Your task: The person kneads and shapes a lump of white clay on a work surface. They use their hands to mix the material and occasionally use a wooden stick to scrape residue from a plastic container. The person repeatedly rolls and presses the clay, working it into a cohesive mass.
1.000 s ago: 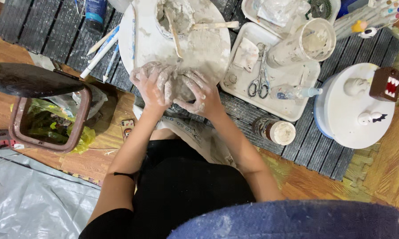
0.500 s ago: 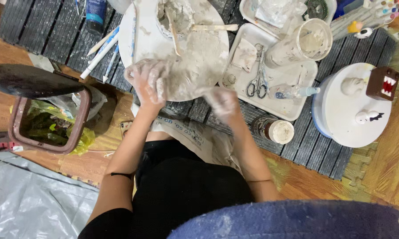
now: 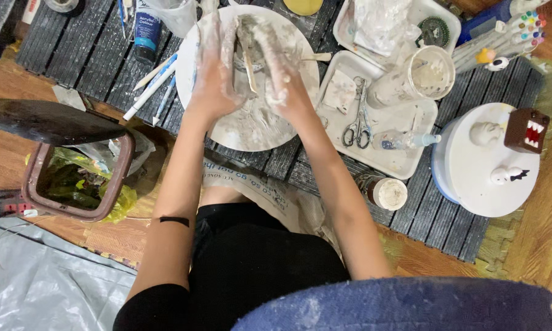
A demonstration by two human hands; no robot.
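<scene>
Head view: both clay-smeared hands, left hand (image 3: 213, 73) and right hand (image 3: 280, 76), cup a soft, sticky grey clay lump (image 3: 251, 37) on the round white plate (image 3: 251, 129), fingers loosely curled; best gripped from both sides.

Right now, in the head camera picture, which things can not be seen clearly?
- Clay lump: the left hand and right hand cover most of it, so its shape is unclear.
- Round white plate: its far part lies under both hands.
- Paint tube: cut off by the top edge.
- Bin: a dark lid hides part of its inside.
</scene>
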